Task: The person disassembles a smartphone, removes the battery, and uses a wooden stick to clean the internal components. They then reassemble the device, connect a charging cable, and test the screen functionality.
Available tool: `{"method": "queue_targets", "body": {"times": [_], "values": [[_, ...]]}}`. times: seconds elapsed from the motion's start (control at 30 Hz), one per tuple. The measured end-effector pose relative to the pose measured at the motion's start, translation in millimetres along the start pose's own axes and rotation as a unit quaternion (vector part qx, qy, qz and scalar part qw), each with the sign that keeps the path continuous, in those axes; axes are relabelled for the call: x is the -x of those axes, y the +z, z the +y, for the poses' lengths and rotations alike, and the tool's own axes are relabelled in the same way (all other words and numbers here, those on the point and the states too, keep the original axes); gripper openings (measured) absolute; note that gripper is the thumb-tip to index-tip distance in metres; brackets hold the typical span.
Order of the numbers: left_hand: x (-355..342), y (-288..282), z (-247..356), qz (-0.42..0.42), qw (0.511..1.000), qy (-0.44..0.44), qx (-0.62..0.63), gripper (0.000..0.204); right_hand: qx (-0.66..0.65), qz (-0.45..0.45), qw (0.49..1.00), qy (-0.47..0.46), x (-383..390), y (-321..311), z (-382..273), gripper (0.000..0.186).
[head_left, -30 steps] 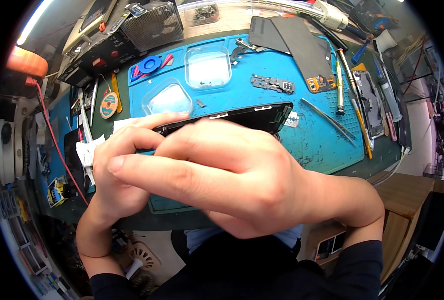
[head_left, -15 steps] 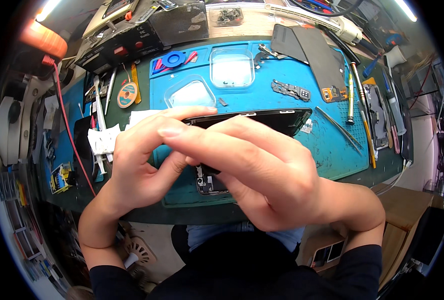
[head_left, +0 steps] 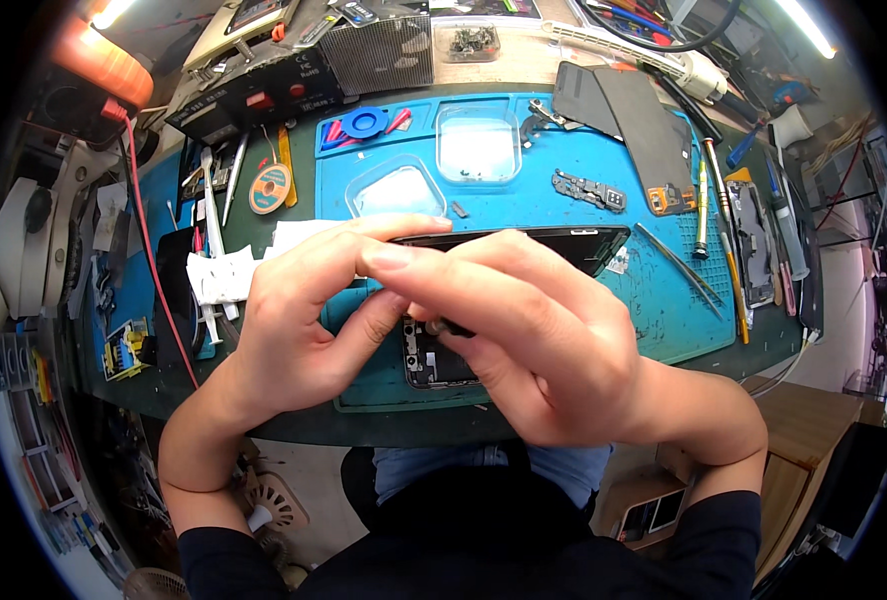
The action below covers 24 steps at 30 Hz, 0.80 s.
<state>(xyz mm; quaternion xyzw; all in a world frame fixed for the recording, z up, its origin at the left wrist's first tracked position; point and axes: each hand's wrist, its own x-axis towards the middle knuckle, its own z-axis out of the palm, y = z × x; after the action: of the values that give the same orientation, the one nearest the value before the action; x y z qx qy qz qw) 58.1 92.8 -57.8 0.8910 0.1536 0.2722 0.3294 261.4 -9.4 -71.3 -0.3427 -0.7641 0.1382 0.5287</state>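
Observation:
An opened phone sits on the blue mat [head_left: 664, 320], with its dark screen panel [head_left: 589, 243] tilted up along the far side and part of its inner housing [head_left: 426, 355] showing below. My left hand [head_left: 309, 330] is curled at the phone's left end, a fingertip on the panel's top edge and the thumb near my right fingers. My right hand [head_left: 539, 345] is closed over the middle of the phone, fingers bent around something small and dark that they mostly hide. I cannot make out what it is.
Clear trays [head_left: 479, 140], phone parts [head_left: 589, 190], dark plates [head_left: 654, 140] and tweezers [head_left: 679, 270] lie behind and right of my hands. Drivers [head_left: 702, 200] line the right. A solder-wick spool [head_left: 270, 188] and white tissue [head_left: 222, 275] lie left, below a black power unit [head_left: 244, 100].
The view has shifted, with the bench now showing more to the right. My right hand has drawn back slightly, uncovering part of the phone's housing; my left thumb has come up near my right fingers.

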Motion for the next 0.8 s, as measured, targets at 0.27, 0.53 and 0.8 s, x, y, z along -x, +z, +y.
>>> {"method": "queue_targets", "body": {"times": [0.27,0.53,0.8], "values": [[-1.6,-1.5,-0.2,-0.009,1.000,0.014,-0.010,0.021,0.012,0.009,1.000,-0.014,-0.1,-0.4,0.7,0.057],[1.1,-1.5,1.2,-0.011,1.000,-0.008,-0.006,0.018,0.019,0.038,0.999,-0.020,-1.6,-10.6,-2.8,0.058],[0.8,-1.9,3.8,-0.013,0.999,-0.009,-0.030,0.017,0.012,0.044,0.999,0.014,-0.1,-8.4,-3.3,0.060]]}}
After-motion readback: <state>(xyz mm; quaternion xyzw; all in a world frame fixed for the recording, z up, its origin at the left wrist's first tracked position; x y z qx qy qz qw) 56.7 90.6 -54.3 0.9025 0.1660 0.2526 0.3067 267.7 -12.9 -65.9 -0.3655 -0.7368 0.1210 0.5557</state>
